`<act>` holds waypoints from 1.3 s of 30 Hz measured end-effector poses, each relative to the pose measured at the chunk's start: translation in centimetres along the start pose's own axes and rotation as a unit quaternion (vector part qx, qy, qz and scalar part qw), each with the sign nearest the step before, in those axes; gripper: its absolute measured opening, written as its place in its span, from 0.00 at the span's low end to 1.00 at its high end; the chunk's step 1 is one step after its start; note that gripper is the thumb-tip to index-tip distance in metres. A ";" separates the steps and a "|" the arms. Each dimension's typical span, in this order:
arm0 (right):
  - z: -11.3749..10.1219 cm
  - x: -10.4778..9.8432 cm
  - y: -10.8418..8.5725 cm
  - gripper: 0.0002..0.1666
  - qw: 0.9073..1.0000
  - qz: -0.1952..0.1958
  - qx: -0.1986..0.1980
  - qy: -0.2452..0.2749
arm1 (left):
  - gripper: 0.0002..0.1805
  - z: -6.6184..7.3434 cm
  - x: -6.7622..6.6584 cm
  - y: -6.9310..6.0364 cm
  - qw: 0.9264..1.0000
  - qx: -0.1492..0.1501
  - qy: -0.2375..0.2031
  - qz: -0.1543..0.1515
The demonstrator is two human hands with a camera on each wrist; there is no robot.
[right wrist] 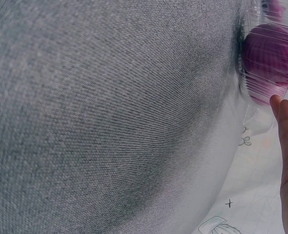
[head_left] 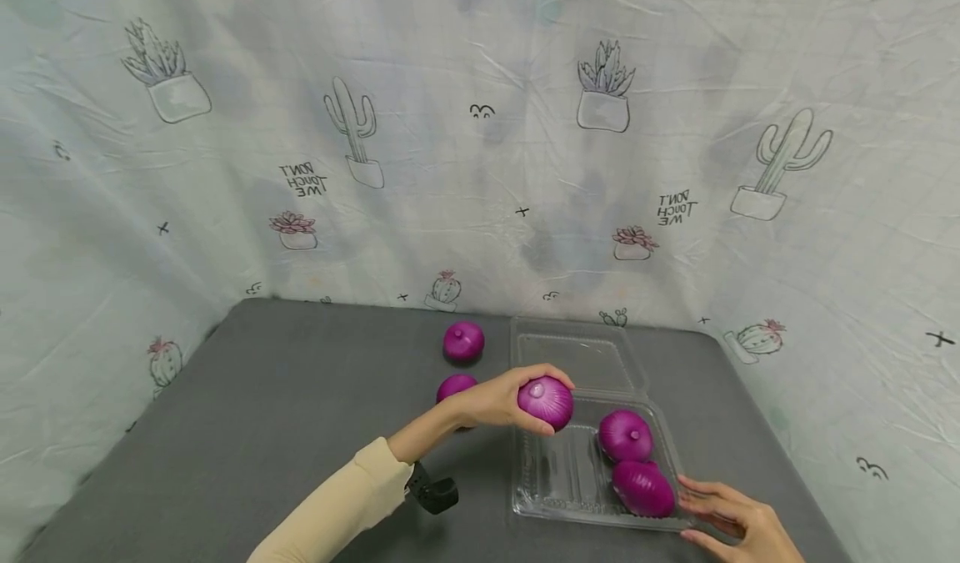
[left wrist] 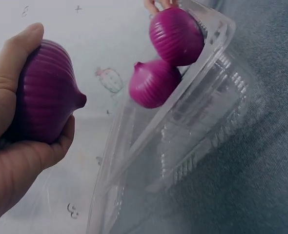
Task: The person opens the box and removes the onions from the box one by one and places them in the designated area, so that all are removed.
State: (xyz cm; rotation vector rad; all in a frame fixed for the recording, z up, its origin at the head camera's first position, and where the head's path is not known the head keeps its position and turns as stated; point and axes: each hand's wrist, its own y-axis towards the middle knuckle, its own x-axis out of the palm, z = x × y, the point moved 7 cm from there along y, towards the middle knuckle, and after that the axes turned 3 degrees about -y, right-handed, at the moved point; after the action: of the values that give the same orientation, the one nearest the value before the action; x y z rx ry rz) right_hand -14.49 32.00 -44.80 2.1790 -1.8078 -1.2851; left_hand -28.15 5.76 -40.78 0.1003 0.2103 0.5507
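Observation:
My left hand (head_left: 491,398) grips a purple onion (head_left: 546,402) between thumb and fingers, held above the left part of a clear plastic container (head_left: 555,509). In the left wrist view the same onion (left wrist: 46,95) has its pointed tip facing the container. Two more onions, one rear (head_left: 626,435) and one front (head_left: 643,489), lie touching each other in the container's right side. At the front right corner of the container, my right hand (head_left: 738,517) touches the edge with extended fingers. The fingertips (right wrist: 276,101) meet the clear wall in the right wrist view.
A far onion (head_left: 463,341) and a nearer onion (head_left: 456,386), partly hidden by the left hand, rest on the grey table (head_left: 300,413) left of the container. The container's open lid (head_left: 573,354) lies flat behind it. A patterned curtain (head_left: 480,171) surrounds the table.

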 end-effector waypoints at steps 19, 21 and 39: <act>0.5 0.1 -0.2 0.27 1.000 0.006 -0.016 0.017 | 0.30 0.0 -3.4 -6.7 0.993 -0.027 -0.007 0.117; 0.4 0.1 -0.2 0.27 1.000 0.006 -0.010 0.010 | 0.31 0.0 -3.7 -7.6 0.991 -0.021 -0.001 0.130; 0.5 -0.5 -0.6 0.27 1.000 0.003 -0.001 0.005 | 0.35 1.0 -1.5 -10.8 0.996 0.045 -0.077 0.027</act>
State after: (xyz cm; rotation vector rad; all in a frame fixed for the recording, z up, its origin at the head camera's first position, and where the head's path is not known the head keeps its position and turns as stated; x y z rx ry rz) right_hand -14.27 32.79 -45.16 2.1733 -1.8060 -1.2730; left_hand -23.70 -4.24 -41.16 0.2352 0.0821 0.5839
